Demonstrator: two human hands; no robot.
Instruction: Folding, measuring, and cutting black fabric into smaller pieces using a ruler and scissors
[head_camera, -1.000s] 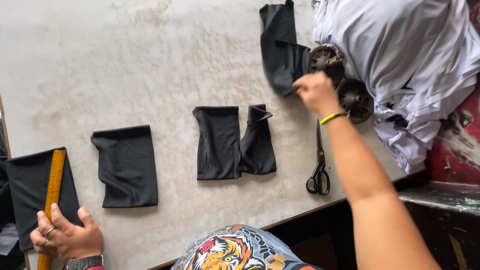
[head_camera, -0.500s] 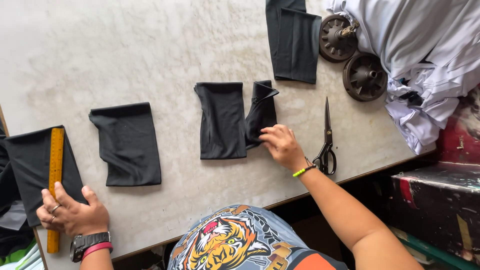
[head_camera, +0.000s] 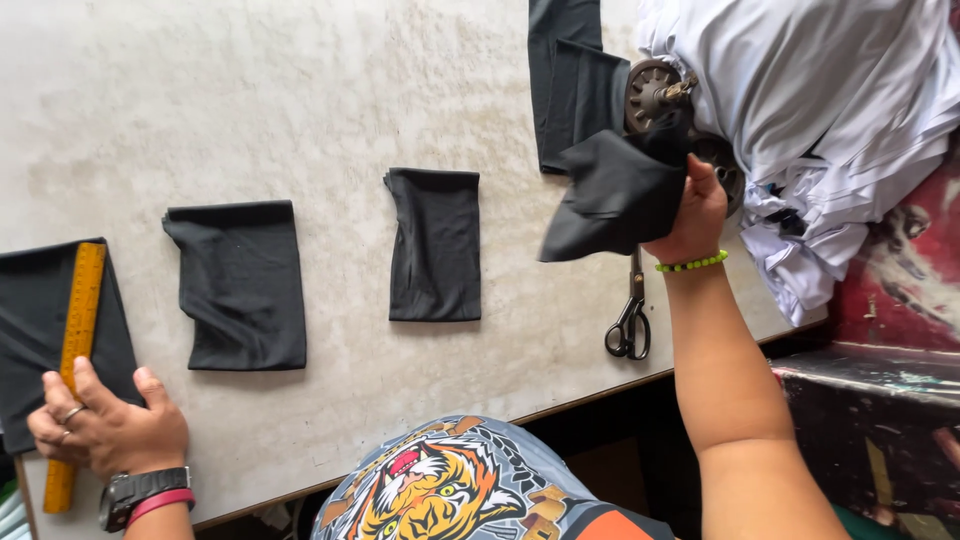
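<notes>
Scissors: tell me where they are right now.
In the head view, the scissors lie on the table near its front edge, just below the right hand holding a black cloth piece.

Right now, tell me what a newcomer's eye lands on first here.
The right hand lifts a black fabric piece at the table's far right, above the scissors. The left hand presses a yellow ruler onto black cloth at the left edge.

A tailoring workshop: worn pale cutting table (head_camera: 300, 90), cut black fabric pieces (head_camera: 435, 245), yellow wooden ruler (head_camera: 78, 330), black-handled scissors (head_camera: 630, 320), stacked white cloth (head_camera: 820, 90) far right.
</notes>
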